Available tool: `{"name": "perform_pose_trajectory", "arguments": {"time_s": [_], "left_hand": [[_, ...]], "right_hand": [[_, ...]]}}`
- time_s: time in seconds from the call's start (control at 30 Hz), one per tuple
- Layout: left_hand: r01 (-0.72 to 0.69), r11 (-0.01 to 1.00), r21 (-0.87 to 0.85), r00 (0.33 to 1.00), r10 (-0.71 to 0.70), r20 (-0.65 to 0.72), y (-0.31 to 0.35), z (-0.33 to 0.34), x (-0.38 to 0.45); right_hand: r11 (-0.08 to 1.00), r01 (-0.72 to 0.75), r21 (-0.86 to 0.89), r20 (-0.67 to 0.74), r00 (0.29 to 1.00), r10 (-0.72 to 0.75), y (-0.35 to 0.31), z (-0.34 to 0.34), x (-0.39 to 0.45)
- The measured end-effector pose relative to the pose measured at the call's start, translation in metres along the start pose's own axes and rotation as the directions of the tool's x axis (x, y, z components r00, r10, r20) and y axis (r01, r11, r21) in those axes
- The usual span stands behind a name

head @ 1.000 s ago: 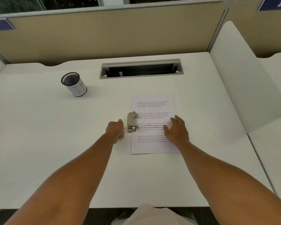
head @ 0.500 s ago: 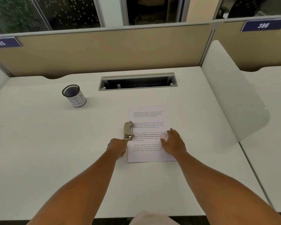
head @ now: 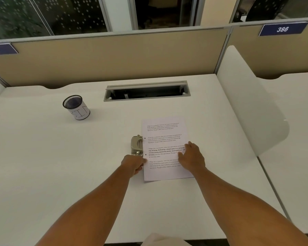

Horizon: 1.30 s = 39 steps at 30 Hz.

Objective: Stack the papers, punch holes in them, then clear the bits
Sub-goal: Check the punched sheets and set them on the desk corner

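A stack of printed papers [head: 164, 139] lies on the white desk [head: 43, 166]. Two punched holes show along its left margin. A grey metal hole punch [head: 137, 145] sits just off that left edge, apart from the sheets. My left hand [head: 133, 164] is curled below the punch, thumb touching the stack's left edge; whether it grips the sheets I cannot tell. My right hand [head: 191, 158] lies flat on the right half of the papers, fingers spread.
A black mesh cup labelled BIN [head: 76, 107] stands at the back left. A cable slot [head: 147, 91] opens in the desk behind the papers. A white curved divider [head: 247, 110] rises on the right, and beige partitions [head: 114, 57] close the back.
My left hand moved from left of the punch to the stack's left edge, below the punch. The punch now sits off the papers and two holes show. The view tilted up.
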<state>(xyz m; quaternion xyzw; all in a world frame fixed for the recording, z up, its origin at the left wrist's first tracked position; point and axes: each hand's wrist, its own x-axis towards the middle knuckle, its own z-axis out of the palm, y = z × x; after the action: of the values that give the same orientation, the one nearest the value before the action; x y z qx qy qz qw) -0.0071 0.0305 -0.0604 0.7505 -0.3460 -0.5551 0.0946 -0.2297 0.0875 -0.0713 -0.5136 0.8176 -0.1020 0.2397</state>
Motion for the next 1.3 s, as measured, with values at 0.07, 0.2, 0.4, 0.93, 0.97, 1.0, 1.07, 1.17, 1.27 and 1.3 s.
{"name": "perform_pose_trajectory", "arguments": {"time_s": [0.07, 0.2, 0.4, 0.93, 0.97, 1.0, 1.07, 1.17, 1.27, 1.3], "left_hand": [[-0.006, 1.0, 0.007, 1.0, 0.006, 0.02, 0.001, 0.004, -0.001], [-0.001, 1.0, -0.007, 0.999, 0.001, 0.055, 0.002, 0.014, -0.003], [-0.011, 0.991, -0.13, 0.984, 0.035, 0.177, 0.004, 0.029, -0.011], [-0.375, 0.925, -0.062, 0.919, 0.38, 0.107, 0.025, 0.039, -0.016], [-0.384, 0.921, -0.063, 0.915, 0.389, 0.111, 0.027, 0.038, -0.016], [-0.393, 0.917, -0.063, 0.91, 0.398, 0.113, 0.029, 0.036, -0.016], [-0.413, 0.909, -0.059, 0.901, 0.417, 0.117, 0.033, 0.03, -0.016], [-0.439, 0.897, -0.052, 0.889, 0.442, 0.115, 0.038, 0.023, -0.017], [-0.458, 0.886, -0.073, 0.877, 0.464, 0.125, 0.043, 0.017, -0.019], [-0.461, 0.884, -0.076, 0.874, 0.467, 0.131, 0.044, 0.015, -0.02]], "right_hand": [[1.0, -0.01, -0.01, -0.018, 1.0, 0.01, 0.003, -0.001, 0.001], [0.999, -0.036, -0.015, -0.037, 0.999, 0.035, 0.008, -0.003, 0.001], [0.999, -0.041, -0.01, -0.029, 0.999, 0.041, 0.013, -0.004, -0.001], [0.974, -0.094, 0.208, -0.068, 0.992, 0.11, 0.014, -0.022, 0.008], [0.966, -0.112, 0.233, -0.075, 0.988, 0.132, 0.013, -0.024, 0.01], [0.956, -0.132, 0.263, -0.081, 0.984, 0.158, 0.013, -0.025, 0.012], [0.924, -0.172, 0.342, -0.084, 0.974, 0.212, 0.012, -0.029, 0.017], [0.803, -0.254, 0.539, -0.015, 0.95, 0.311, 0.011, -0.036, 0.022], [0.642, -0.323, 0.695, 0.068, 0.919, 0.388, 0.008, -0.041, 0.024], [0.622, -0.323, 0.713, 0.071, 0.916, 0.395, 0.007, -0.042, 0.024]]}}
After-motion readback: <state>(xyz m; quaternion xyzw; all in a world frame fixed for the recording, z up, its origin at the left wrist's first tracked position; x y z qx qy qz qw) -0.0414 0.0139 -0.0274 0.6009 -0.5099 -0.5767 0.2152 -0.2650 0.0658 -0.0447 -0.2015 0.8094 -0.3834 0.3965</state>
